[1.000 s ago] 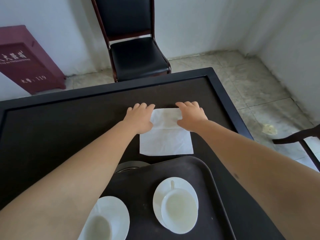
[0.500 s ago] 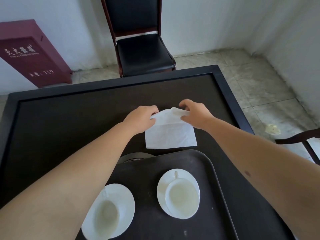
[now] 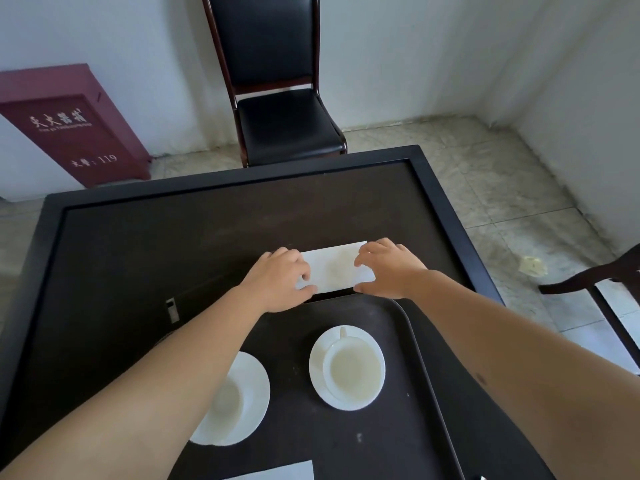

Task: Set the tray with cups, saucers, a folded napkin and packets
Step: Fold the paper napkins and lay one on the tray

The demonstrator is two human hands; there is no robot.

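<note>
A white napkin [image 3: 334, 268], folded in half into a narrow strip, lies on the dark table [image 3: 173, 237] just beyond the dark tray [image 3: 381, 445]. My left hand [image 3: 277, 282] pinches its left end between curled fingers and thumb. My right hand [image 3: 391, 268] pinches the right end the same way. On the tray stand two white cups on saucers: the right cup [image 3: 353, 370] on its saucer [image 3: 317, 375] in full view, the left cup [image 3: 225, 403] and saucer [image 3: 256, 386] partly hidden by my left forearm. No packets show.
A white sheet [image 3: 284, 472] pokes in at the tray's near edge. A small grey object [image 3: 171, 310] lies on the table at left. A black chair [image 3: 284, 123] stands beyond the table, a red cabinet [image 3: 72, 126] at far left, another chair's frame [image 3: 595, 282] at right.
Both hands lifted the napkin's far edge and brought it over to the near edge, folding the napkin in half. The view tilted up a little.
</note>
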